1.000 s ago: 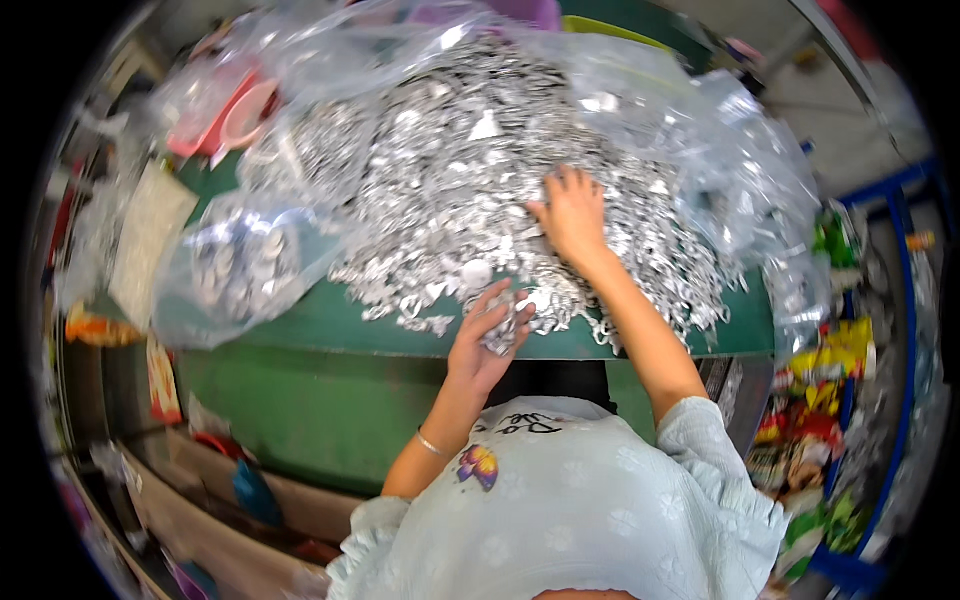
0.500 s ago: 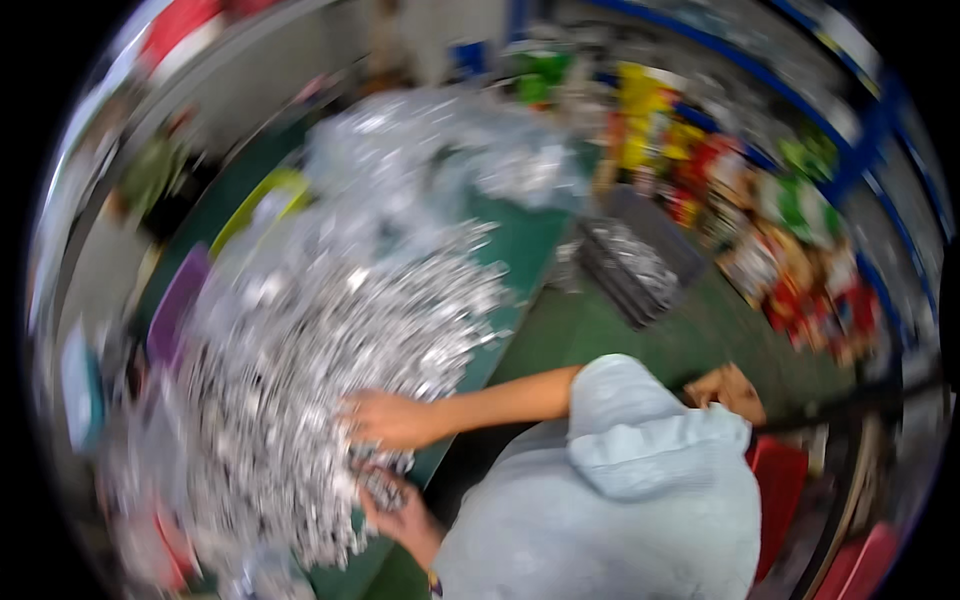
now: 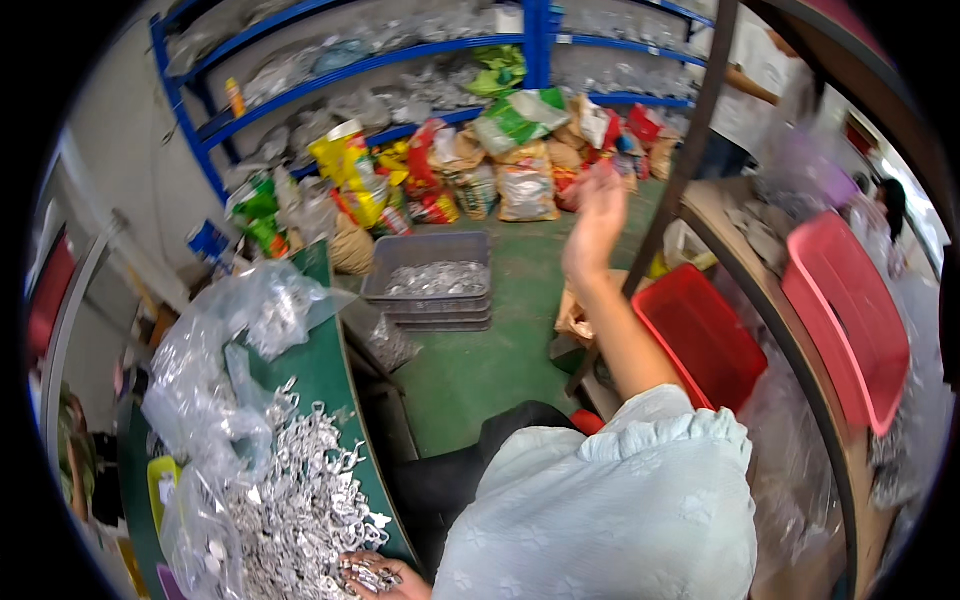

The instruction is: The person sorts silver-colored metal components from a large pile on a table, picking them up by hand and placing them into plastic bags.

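Silver metal pieces (image 3: pixel 305 490) heaped lower left, up-left of left hand (image 3: pixel 398 580) | left hand nearer, cupping several at bottom edge | right hand (image 3: pixel 597 225) well apart, right of upper centre, fingers extended, seemingly empty

wide head view; down and forward; green table (image 3: pixel 320 365) near, lower left; blue shelves (image 3: pixel 538 50) farther off
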Demonstrator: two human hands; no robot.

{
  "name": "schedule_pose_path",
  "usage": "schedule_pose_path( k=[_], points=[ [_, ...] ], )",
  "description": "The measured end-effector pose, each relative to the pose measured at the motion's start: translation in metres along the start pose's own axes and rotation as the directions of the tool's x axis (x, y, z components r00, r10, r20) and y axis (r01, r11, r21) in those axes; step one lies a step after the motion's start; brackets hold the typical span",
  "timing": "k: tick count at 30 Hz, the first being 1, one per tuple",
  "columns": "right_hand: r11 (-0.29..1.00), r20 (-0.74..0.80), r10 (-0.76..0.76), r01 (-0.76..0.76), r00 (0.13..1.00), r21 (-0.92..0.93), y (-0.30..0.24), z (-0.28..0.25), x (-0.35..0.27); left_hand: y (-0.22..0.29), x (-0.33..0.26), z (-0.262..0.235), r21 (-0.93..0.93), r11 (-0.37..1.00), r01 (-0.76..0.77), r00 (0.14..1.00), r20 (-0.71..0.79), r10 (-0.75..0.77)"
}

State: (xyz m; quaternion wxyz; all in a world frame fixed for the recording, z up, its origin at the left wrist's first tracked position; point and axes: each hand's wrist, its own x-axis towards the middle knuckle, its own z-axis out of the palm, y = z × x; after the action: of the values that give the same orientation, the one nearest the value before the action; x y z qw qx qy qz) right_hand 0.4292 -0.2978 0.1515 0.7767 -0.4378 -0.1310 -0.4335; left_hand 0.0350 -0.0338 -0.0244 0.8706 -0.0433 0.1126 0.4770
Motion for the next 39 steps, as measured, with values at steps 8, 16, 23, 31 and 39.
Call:
schedule_pose_path(
  k=[8,16,23,31,39],
  points=[
    [0.76,-0.366,-0.587,0.647,0.722,0.058,-0.184,-0.07,0.06,-0.035,0.021,0.017,0.057,0.97,0.236,0.971,0.029,-0.238],
    [0.738,0.065,-0.65,0.649,0.757,-0.185,-0.147,-0.036,0.022,-0.047,0.035,0.018,0.141,0.889,0.435,0.896,0.03,-0.443],
    [0.707,0.933,-0.005,0.661,0.359,-0.251,-0.062,0.028,-0.049,-0.043,-0.007,0.027,0.082,0.967,0.241,0.965,-0.125,-0.23],
    [0.953,0.923,0.279,0.193,-0.264,-0.233,0.002,0.085,-0.18,-0.039,-0.019,0.0,0.013,0.985,0.173,0.985,-0.017,-0.172],
    [0.991,0.91,-0.09,-0.126,-0.405,0.041,0.039,0.184,-0.34,-0.034,-0.023,0.001,-0.002,0.996,-0.085,0.982,-0.168,0.084]
  ],
)
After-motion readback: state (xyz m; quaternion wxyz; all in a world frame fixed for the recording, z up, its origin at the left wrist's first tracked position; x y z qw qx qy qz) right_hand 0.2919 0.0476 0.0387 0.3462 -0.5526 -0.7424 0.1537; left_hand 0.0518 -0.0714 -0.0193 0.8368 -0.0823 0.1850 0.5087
